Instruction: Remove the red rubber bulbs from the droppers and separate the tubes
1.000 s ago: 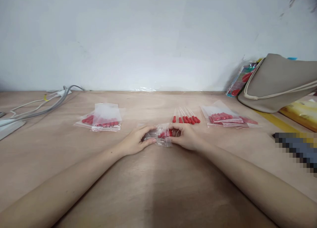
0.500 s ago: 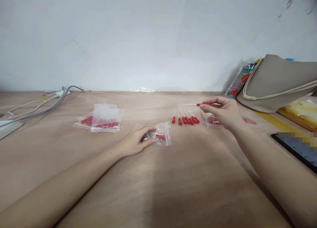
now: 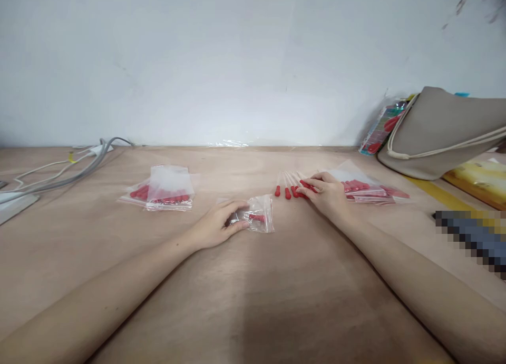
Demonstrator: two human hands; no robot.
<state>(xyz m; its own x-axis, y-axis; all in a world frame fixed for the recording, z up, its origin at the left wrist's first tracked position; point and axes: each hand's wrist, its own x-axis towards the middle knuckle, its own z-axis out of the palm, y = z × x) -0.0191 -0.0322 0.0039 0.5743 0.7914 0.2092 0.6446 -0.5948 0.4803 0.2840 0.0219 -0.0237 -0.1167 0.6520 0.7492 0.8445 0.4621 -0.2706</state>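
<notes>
My left hand (image 3: 220, 225) is closed on the left end of a small clear zip bag (image 3: 261, 215) and holds it down on the wooden table (image 3: 253, 290). The bag has a few red-bulbed droppers inside. Just beyond it lies a loose row of red-bulbed glass droppers (image 3: 288, 188). My right hand (image 3: 326, 196) rests at the right end of that row. Its fingertips are pinched together on the red bulb of one dropper there.
Filled clear bags of droppers lie at the left (image 3: 169, 189) and at the right (image 3: 366, 187). A beige cloth bag (image 3: 446, 129), a colourful packet (image 3: 380, 128) and a yellow pack (image 3: 482, 180) stand at the far right. Cables (image 3: 67, 175) run along the far left.
My right hand left the small bag, lifted one dropper in the air beyond the row, then came down onto the row's right end. My left hand has stayed on the bag.
</notes>
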